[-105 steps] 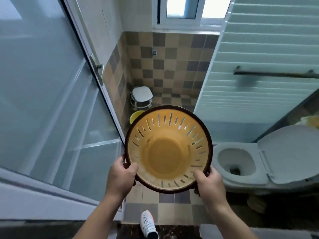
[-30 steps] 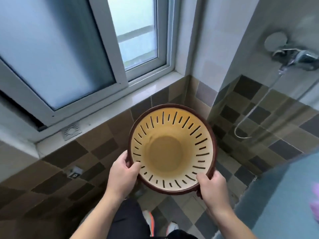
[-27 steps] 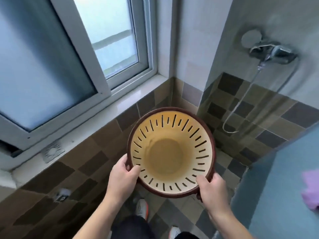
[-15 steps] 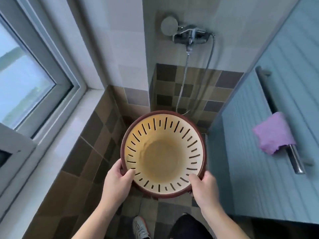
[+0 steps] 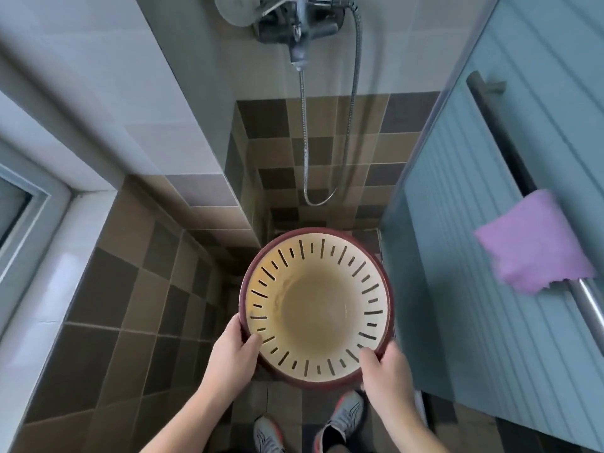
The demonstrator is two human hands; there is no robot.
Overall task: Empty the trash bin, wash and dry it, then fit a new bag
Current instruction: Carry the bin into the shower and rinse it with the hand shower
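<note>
Brown and tan checkered tiles (image 5: 108, 308) cover the lower walls and floor of a narrow shower corner, with pale tiles above them. High on the far wall sits a chrome shower mixer (image 5: 295, 22), and its metal hose (image 5: 305, 158) hangs down in a long loop against the tiles. To the left is a white window frame (image 5: 36, 204). To the right stands a ribbed blue-grey panel (image 5: 490, 256) carrying a metal rail (image 5: 588, 300), and a purple cloth (image 5: 532, 243) is draped over that rail.

I hold the trash bin (image 5: 315, 305) in front of me, above the floor, its open mouth facing up at me. It is round, cream-yellow inside with a dark red rim and a ring of narrow slots in its wall; the inside holds nothing. My left hand (image 5: 233, 358) grips the near-left rim, thumb curled over the edge onto the inner wall. My right hand (image 5: 387, 371) grips the near-right rim the same way. Below the bin, my two grey sneakers (image 5: 343, 416) with orange trim stand on the tiled floor.
</note>
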